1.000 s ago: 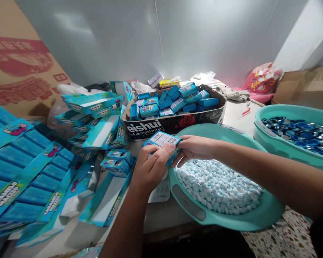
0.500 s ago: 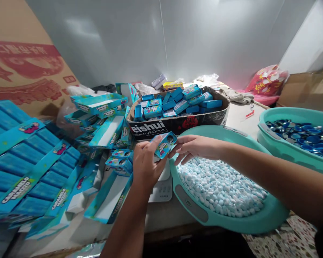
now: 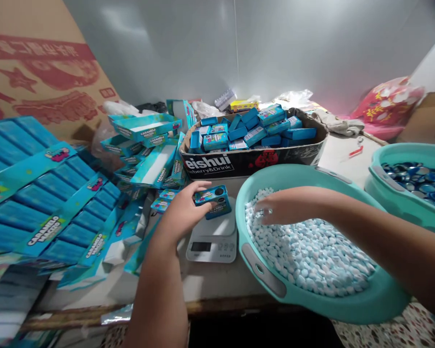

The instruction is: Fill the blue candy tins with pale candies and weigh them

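My left hand (image 3: 188, 208) is closed around a small blue candy box (image 3: 217, 202) printed "Caramelo Macizo", with dark round spots on its faces. Box and fingers are at the back of the plate of a white digital scale (image 3: 214, 249); whether the box rests on it I cannot tell. My right hand (image 3: 290, 205) reaches into the turquoise tub (image 3: 252, 176), palm down. Its fingers are bent and slightly apart over the pale blue and white candies (image 3: 311, 256), the tips partly hidden. More blue boxes (image 3: 163, 200) stand left of the scale, partly behind my left hand.
Behind the scale, a black carton (image 3: 239, 162) is heaped with blue boxes. Open display trays (image 3: 145, 126) pile up at left, beside filled display packs (image 3: 54, 212). A second turquoise tub (image 3: 391, 193) holds blue and silver round pieces. A large cardboard box (image 3: 47, 63) stands at back left.
My right hand has moved from beside the blue box, right and down into the candy tub. My left hand has brought the box over the scale and turned it. The view has shifted slightly.
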Motion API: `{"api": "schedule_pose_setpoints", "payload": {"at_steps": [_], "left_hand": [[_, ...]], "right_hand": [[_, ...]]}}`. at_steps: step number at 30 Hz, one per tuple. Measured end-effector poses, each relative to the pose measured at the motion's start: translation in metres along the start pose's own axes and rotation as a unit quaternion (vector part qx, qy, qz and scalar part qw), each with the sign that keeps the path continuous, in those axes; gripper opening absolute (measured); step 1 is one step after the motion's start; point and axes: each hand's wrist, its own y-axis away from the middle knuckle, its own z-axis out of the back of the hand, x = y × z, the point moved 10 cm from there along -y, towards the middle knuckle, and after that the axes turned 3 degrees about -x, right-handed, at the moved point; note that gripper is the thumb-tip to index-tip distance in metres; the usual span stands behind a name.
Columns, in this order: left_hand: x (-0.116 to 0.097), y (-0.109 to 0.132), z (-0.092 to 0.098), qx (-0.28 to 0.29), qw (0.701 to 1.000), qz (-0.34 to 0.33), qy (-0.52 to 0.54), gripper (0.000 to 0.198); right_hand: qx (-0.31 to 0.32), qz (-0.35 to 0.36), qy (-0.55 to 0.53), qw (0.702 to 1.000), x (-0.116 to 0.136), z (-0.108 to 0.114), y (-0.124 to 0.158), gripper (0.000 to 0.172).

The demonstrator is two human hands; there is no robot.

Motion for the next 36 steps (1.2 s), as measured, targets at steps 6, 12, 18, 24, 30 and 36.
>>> {"api": "schedule_pose_setpoints", "payload": {"at_steps": [6, 12, 18, 24, 30, 36], "left_hand": [[-0.009, 0.005, -0.002, 0.013, 1.0, -0.017, -0.01, 0.055], [-0.012, 0.008, 0.03, -0.151, 0.987, -0.04, 0.021, 0.051], [0.002, 0.008, 0.038, -0.201, 0.979, 0.016, -0.039, 0.059], [-0.004, 0.011, 0.038, -0.201, 0.978, 0.019, -0.052, 0.056], [0.002, 0.011, 0.038, -0.212, 0.977, 0.026, -0.008, 0.071], [0.004, 0.007, 0.015, -0.092, 0.994, 0.013, -0.053, 0.092]], "right_hand": [[0.045, 0.0, 0.031, 0.998, 0.0, -0.017, -0.008, 0.033], [0.045, -0.02, 0.009, 0.999, 0.0, -0.018, -0.011, 0.029], [0.046, -0.014, 0.002, 0.999, -0.002, -0.017, -0.013, 0.021], [0.077, -0.02, -0.001, 0.997, -0.014, -0.024, -0.017, 0.032], [0.071, -0.008, 0.01, 0.997, -0.008, -0.022, -0.018, 0.033], [0.07, 0.004, 0.031, 0.997, -0.003, -0.022, -0.017, 0.031]]}}
